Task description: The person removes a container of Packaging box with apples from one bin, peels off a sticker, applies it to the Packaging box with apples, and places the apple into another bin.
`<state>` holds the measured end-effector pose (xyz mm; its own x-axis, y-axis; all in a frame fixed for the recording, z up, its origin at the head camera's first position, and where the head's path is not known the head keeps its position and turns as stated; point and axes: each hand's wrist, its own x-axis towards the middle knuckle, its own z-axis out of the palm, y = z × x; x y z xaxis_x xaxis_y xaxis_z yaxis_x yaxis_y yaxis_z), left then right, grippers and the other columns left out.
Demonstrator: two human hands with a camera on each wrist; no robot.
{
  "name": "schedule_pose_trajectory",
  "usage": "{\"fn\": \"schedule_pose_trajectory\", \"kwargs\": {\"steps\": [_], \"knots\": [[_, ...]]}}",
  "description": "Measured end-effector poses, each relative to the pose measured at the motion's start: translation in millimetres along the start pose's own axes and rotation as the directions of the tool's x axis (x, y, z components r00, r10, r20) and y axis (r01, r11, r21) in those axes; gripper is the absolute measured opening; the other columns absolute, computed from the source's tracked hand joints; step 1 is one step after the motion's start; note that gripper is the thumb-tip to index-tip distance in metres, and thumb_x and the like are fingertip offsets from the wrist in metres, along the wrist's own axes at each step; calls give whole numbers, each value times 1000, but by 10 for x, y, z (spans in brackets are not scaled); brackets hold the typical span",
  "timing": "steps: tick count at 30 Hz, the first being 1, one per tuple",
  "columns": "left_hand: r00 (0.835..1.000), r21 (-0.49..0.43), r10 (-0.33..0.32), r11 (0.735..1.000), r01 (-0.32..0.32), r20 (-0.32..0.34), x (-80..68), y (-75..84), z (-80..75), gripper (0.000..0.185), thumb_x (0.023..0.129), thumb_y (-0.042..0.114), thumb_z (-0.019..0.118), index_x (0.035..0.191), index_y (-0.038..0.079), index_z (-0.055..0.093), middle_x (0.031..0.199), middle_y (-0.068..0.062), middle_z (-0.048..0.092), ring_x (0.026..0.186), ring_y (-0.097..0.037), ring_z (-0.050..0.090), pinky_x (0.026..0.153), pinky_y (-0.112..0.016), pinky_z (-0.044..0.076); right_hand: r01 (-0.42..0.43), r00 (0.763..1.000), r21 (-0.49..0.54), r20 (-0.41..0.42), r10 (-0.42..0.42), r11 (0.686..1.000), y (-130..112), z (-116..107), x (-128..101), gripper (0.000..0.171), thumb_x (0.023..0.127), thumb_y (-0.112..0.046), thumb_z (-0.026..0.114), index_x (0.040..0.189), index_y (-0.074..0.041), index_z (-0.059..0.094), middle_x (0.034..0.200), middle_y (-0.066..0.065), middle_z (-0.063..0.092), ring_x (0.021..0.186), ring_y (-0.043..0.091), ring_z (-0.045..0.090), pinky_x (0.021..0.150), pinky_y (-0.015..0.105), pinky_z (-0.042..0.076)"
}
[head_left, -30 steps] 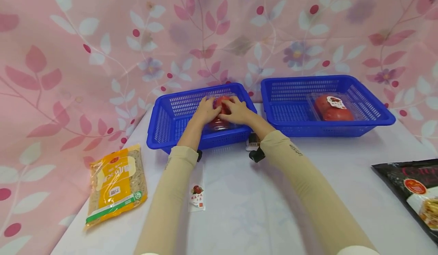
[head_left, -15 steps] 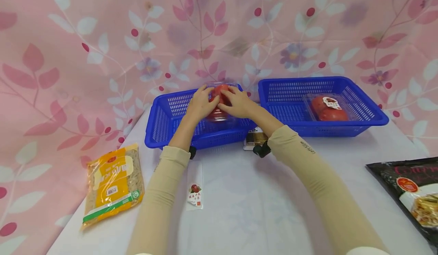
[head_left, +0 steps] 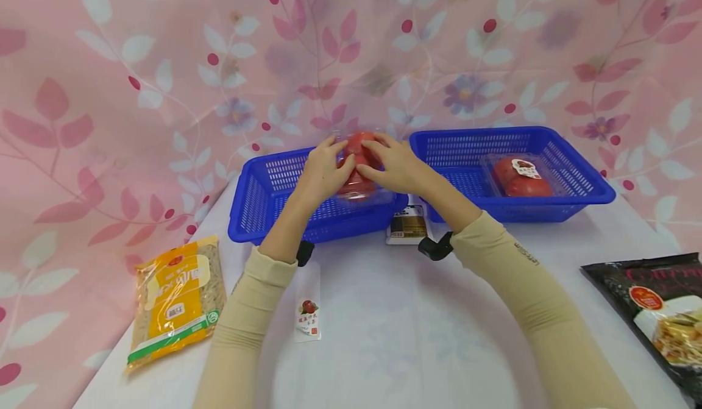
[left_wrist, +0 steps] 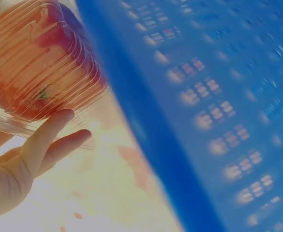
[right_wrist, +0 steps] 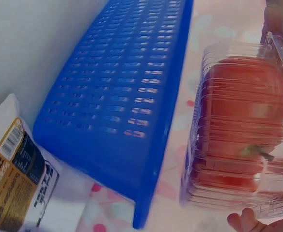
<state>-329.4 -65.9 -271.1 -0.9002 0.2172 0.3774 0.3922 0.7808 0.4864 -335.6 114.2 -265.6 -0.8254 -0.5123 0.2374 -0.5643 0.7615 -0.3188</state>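
Head camera looks forward and down over the table, taking in both arms and two baskets from mid-range. Left wrist view sits very close, looking up past the fingers at the tomato box and basket. Right wrist view, equally close, shares that box and basket.

A white table with a faint pale pattern fills the foreground under soft, even light. Behind the table and around its left side hangs a pink backdrop printed with white and rose leaves, red dots and small purple flowers.
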Motion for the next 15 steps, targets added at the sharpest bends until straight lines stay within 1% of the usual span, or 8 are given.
{"fn": "schedule_pose_trajectory", "kwargs": {"steps": [1,3,8,12,15], "knots": [[1000,-7,4,1000,-4,2,-18,38,2,47,90,28,51,131,5,50,141,-18,36,127,-37,35,93,-46,40,2,1000,-5,-5,-2,1000,-2,-24,-37,65,90,-47,47,142,-11,33,145,17,25,130,39,27,104,59,11],[1000,-16,12,1000,-12,7,-51,116,2,48,90,28,51,132,5,49,142,-18,35,128,-37,34,94,-46,39,6,1000,-16,-20,-6,1000,-4,-72,-110,64,90,-47,48,141,-10,35,145,17,26,129,39,28,105,59,10],[999,-25,31,999,-31,13,-154,298,8,48,91,28,52,134,7,48,144,-16,32,130,-35,32,93,-44,41,2,999,-30,-44,-3,1000,-28,-178,-308,64,90,-47,48,141,-10,34,145,17,24,129,38,28,104,61,11],[997,-24,73,997,-73,12,-263,421,25,48,91,28,51,134,7,47,144,-16,32,130,-34,31,92,-44,41,-18,998,-39,-53,16,999,-50,-230,-471,66,90,-47,49,142,-10,33,146,17,23,130,39,27,104,61,9],[994,-44,107,993,-106,18,-361,491,39,46,93,31,48,133,7,49,144,-15,32,132,-32,29,95,-44,39,-41,998,-17,-51,40,999,-54,-251,-606,66,89,-47,50,142,-11,33,146,17,23,130,41,26,103,62,9]]}}
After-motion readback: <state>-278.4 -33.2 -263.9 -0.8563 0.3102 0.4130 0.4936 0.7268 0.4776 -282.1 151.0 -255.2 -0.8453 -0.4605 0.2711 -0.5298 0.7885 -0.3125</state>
